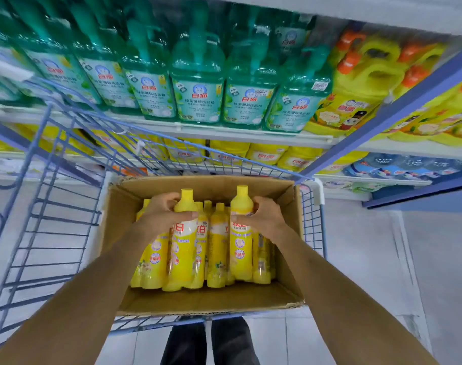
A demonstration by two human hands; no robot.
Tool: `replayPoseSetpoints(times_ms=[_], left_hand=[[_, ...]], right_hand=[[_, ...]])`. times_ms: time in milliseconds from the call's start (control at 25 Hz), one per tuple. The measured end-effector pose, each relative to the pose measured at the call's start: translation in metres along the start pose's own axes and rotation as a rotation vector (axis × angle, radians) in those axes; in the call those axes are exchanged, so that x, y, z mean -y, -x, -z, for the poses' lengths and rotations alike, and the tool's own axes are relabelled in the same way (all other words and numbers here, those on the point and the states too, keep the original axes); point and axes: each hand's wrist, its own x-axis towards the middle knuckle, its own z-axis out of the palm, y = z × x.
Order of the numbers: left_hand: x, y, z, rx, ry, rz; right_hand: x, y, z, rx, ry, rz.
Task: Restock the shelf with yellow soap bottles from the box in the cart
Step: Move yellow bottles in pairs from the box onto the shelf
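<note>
The floor (pixel 369 259) is pale grey tile with visible joints, evenly lit. The shelving (pixel 224 134) has white front edges and a blue upright (pixel 398 106). Green pump bottles (pixel 198 83) fill the upper level, yellow jugs (pixel 356 83) with orange caps stand at its right end, and blue packs (pixel 398 167) lie lower right.

Blue wire cart (pixel 53 206) drawn up against the shelf (pixel 224 134). An open cardboard box (pixel 203 301) sits in the cart's right end, packed with upright yellow soap bottles (pixel 217 248).

Left hand (pixel 164 212) grips the left-hand bottle (pixel 183 248) at its shoulder, just under the cap. Right hand (pixel 261 219) grips the right-hand bottle (pixel 241 248) the same way. Both bottles stand higher than the others in the box.

The upper shelf board carries a row of green pump bottles (pixel 198 96), with yellow jugs (pixel 356 88) with orange caps to their right. More yellow bottles sit on the board below.
</note>
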Motion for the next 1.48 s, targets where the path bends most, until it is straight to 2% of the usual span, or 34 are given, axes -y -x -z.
replayPoseSetpoints(times_ms=[200,400,640,880,1200,1480], left_hand=[[-0.079,0.025,0.016,-0.124,0.161,-0.211],[-0.166,0.060,0.049,-0.131,0.133,-0.422],[-0.256,0.112,0.086,-0.224,0.133,-0.648],[-0.327,0.135,0.119,-0.331,0.113,-0.769],[-0.425,0.126,0.154,-0.470,0.092,-0.895],[-0.468,0.104,0.183,-0.543,0.050,-0.991]], right_hand=[[0.073,0.018,0.025,-0.073,-0.172,0.197],[0.157,0.046,0.068,-0.147,-0.244,0.398],[0.257,0.090,0.120,-0.249,-0.276,0.588],[0.326,0.109,0.159,-0.301,-0.317,0.752],[0.411,0.084,0.223,-0.338,-0.329,0.897],[0.458,0.052,0.245,-0.405,-0.347,0.970]])
